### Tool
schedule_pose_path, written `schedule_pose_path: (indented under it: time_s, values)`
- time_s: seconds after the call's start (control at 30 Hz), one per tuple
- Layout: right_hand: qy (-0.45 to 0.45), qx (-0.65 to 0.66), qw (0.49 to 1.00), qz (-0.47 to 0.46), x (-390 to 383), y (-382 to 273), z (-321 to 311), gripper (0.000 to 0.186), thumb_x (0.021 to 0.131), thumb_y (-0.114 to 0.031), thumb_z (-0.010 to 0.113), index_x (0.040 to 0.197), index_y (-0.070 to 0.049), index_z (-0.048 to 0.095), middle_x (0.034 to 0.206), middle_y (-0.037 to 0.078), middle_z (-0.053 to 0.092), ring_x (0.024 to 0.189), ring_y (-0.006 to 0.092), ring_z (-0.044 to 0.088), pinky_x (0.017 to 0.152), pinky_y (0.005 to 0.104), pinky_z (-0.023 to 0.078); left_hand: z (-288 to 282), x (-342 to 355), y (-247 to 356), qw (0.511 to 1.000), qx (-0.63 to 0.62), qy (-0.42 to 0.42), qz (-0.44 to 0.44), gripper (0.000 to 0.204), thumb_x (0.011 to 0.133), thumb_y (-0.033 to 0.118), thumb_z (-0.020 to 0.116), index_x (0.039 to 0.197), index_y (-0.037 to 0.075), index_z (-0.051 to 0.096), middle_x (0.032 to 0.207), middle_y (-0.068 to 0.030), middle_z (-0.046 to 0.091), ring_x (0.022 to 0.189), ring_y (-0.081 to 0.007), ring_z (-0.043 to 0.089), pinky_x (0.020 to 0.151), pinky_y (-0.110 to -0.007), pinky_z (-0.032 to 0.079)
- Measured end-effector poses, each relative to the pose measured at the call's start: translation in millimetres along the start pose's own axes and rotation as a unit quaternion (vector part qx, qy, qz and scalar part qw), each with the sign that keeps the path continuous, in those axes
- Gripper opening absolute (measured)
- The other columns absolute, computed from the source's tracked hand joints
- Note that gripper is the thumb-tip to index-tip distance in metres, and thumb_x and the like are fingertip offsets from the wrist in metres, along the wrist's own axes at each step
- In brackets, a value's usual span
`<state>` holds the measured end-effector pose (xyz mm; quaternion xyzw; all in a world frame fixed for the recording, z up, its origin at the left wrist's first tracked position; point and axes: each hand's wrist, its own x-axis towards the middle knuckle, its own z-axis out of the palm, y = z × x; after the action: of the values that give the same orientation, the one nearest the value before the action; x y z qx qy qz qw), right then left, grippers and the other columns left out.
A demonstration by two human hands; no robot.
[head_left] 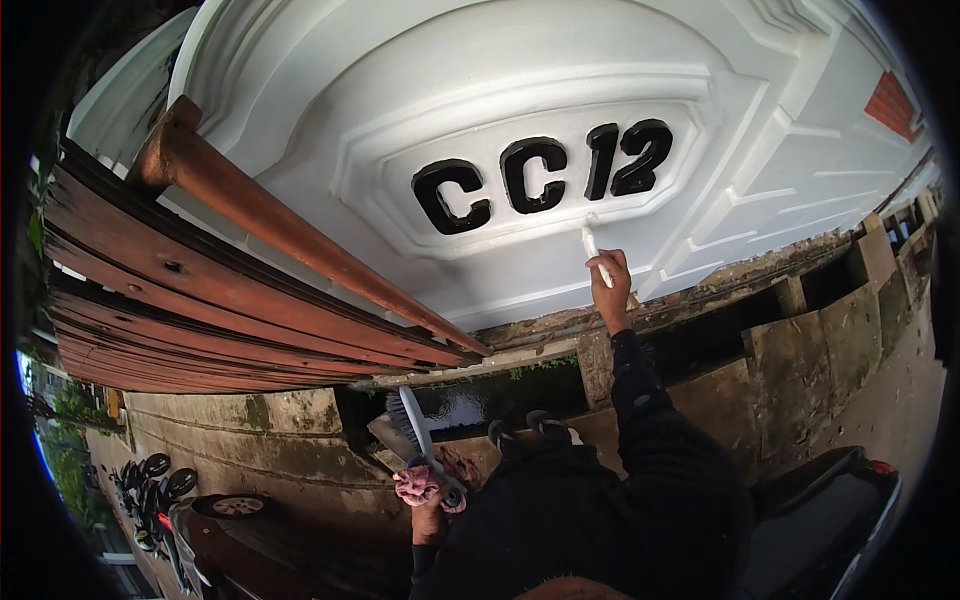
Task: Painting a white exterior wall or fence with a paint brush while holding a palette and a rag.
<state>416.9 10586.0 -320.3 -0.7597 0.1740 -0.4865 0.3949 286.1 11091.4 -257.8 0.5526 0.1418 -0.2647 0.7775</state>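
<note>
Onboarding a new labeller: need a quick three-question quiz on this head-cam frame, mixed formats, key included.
1. True or false: the right hand holds a white brush against the white wall panel.
2. What does the left hand grip?
3. Multiple choice: the brush tip sits A) on the wooden slats, B) just under the raised black characters, C) on the concrete ledge.

Key: 1 true; 2 a pink cloth and a white-handled scrub brush; 3 B.
</note>
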Motion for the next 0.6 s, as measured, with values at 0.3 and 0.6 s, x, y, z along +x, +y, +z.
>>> schedule_pose_path:
  time_s: [0.3, 0.6]
  values:
    - [0.146, -0.056, 0.988, 0.001, 6, 0, -17, 0.015, 0.083, 0.007, 0.063, 0.085, -0.008, 0.066, 0.094, 0.009, 0.051, 0.09, 0.025, 0.058, 0.078, 0.0341, 0.047, -9, 13, -6, 1.0, 0.0, -0.003, 0.003, 0.046, 0.082, 0.004, 0.065, 0.125, 0.007, 0.05, 0.108, -0.0083, 0.063, 0.099, -0.0247, 0.064, 0.085, -0.039, 0.055]
    - [-0.135, 0.014, 0.991, 0.006, -36, -83, 52, 0.017, 0.08, 0.004, 0.067, 0.084, -0.012, 0.067, 0.093, 0.006, 0.055, 0.09, 0.0242, 0.062, 0.074, 0.0311, 0.05, -24, 27, -17, 0.998, 0.0, 0.015, -0.056, 0.038, 0.083, 0.004, 0.066, 0.119, 0.003, 0.055, 0.104, -0.0089, 0.065, 0.095, -0.0246, 0.066, 0.085, -0.038, 0.055]
